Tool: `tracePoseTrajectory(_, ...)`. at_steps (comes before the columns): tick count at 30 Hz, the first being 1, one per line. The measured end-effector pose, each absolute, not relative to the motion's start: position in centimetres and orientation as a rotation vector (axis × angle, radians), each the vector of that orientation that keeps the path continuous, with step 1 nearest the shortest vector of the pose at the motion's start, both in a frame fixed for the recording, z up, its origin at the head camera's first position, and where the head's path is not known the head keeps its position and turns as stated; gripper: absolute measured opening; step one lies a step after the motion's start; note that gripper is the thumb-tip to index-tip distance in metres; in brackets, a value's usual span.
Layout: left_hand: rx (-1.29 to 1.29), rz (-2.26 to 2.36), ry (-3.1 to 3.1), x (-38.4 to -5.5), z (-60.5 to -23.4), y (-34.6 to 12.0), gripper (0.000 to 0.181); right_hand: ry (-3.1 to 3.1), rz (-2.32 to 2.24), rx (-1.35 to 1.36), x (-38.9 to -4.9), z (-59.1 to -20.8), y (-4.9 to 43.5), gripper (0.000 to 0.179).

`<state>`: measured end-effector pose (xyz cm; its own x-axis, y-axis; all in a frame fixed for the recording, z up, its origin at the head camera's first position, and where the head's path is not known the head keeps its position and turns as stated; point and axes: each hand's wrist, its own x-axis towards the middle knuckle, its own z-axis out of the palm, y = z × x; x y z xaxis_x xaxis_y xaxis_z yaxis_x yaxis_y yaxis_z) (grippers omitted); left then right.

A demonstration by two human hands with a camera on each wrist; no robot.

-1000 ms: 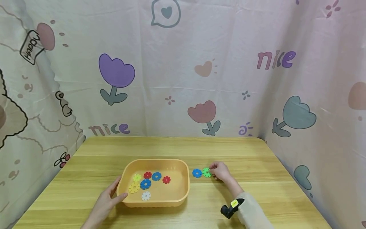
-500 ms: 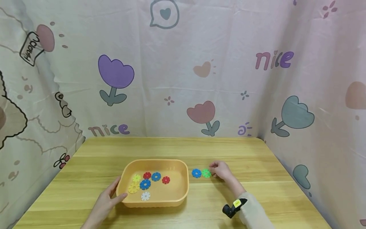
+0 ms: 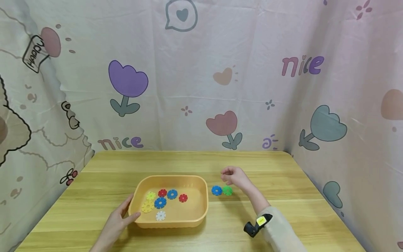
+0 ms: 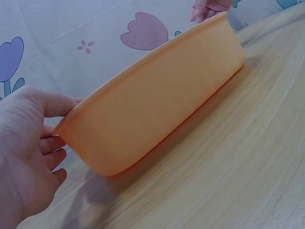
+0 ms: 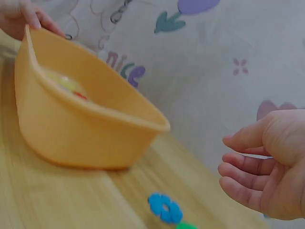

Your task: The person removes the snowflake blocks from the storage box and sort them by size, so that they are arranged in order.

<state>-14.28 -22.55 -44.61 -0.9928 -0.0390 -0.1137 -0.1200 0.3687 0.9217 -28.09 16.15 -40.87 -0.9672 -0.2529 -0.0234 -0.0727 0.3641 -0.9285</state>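
Note:
My left hand (image 3: 114,220) grips the near-left rim of a yellow-orange plastic basin (image 3: 179,224), thumb over the edge and fingers curled outside, as the left wrist view shows. Several toothed snowflake discs lie in the basin: yellow (image 3: 147,209), red (image 3: 183,201), blue (image 3: 160,206) and white (image 3: 161,219). Just right of it, a blue disc (image 3: 214,191) and a green disc (image 3: 227,194) lie side by side on the table. Above and behind these two hovers my right hand (image 3: 236,177), fingers loosely bent, with nothing visible between them.
The wooden table (image 3: 267,164) reaches back to a patterned curtain (image 3: 185,129), which also hangs along both sides. A black camera (image 3: 252,229) is strapped to my right wrist over a pale sleeve (image 3: 280,227).
My right hand has left the green disc and lifted up and slightly left. Both discs stay flat on the table. My left hand and the basin have not moved.

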Motion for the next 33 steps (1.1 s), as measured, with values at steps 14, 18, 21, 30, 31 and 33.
tracePoseTrajectory(14,-0.123,1.743,2.547,-14.4,-44.9,-22.8,0.083,2.398,-1.584,-0.565,-28.1,-36.9,9.8,0.021)
tracePoseTrajectory(18,-0.125,1.744,2.554,-14.2,-44.9,-22.8,0.083,2.408,-1.506,-0.658,-27.7,-36.2,7.3,0.022)
tracePoseTrajectory(21,-0.126,1.742,2.56,-14.1,-44.9,-22.8,0.083,2.402,-1.45,-0.71,-27.3,-36.4,5.2,0.023)
tracePoseTrajectory(30,-0.106,1.752,2.566,-14.2,-45.1,-22.8,0.082,2.334,-1.382,-0.685,-25.9,-39.8,0.4,0.025)
tracePoseTrajectory(31,-0.1,1.753,2.572,-14.2,-45.1,-22.8,0.081,2.328,-1.377,-0.683,-25.7,-40.2,0.1,0.025)
tracePoseTrajectory(33,-0.084,1.759,2.58,-14.2,-45.1,-22.8,0.08,2.34,-1.354,-0.683,-25.4,-41.0,-0.4,0.025)
